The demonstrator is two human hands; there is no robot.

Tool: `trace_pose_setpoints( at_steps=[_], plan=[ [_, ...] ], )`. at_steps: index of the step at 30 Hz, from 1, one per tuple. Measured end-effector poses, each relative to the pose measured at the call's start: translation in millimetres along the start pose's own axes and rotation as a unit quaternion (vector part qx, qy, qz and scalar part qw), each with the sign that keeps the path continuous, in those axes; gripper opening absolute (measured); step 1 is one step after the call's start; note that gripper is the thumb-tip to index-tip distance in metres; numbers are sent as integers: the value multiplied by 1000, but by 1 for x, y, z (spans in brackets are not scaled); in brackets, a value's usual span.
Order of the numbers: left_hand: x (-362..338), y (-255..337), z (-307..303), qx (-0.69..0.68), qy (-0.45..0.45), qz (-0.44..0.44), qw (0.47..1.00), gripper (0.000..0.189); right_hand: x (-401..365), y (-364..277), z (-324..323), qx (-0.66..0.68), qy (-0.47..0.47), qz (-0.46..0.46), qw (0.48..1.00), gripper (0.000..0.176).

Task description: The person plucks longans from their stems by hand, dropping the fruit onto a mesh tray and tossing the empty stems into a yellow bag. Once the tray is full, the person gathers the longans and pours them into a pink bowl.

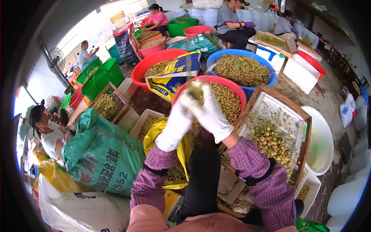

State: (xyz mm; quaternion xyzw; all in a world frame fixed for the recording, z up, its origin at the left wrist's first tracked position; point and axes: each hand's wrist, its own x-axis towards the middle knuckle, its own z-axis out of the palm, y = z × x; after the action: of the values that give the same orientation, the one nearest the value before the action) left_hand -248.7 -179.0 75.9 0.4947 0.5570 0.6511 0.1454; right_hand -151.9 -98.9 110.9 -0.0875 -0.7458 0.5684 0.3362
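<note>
Left hand [178, 118] and right hand [211, 114], gloved, meet at twelve o'clock, fingers closed around a blurred greenish clump [196, 92], apparently fruit, above the red basin [243, 97]. Judged light, bruisable; stems offer the safest hold.

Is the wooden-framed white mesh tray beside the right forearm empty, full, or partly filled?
Partly filled: small, round, brownish fruits lie in the tray, while bare mesh shows toward its far end.

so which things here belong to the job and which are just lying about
Likely the job:
blurred greenish thing between left hand and right hand
red fruit basin just beyond
wood-framed mesh tray

Probably just lying about:
fan
white plastic bag, far right
</note>
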Motion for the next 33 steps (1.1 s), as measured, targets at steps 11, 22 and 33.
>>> trace_pose_setpoints(
  at_steps=[11,22,33],
  plan=[
    [-243,-263,-75,637,-123,-469,599,64,-80,70,-212,-88,254,162,949,31],
    [-133,-252,-158,440,-404,-518,612,56,-98,159,-267,-394,171,331,840,45],
    [-11,-75,-26,81,-148,-284,944,37,-91,175,-288,-371,207,396,814,35]
  ],
)
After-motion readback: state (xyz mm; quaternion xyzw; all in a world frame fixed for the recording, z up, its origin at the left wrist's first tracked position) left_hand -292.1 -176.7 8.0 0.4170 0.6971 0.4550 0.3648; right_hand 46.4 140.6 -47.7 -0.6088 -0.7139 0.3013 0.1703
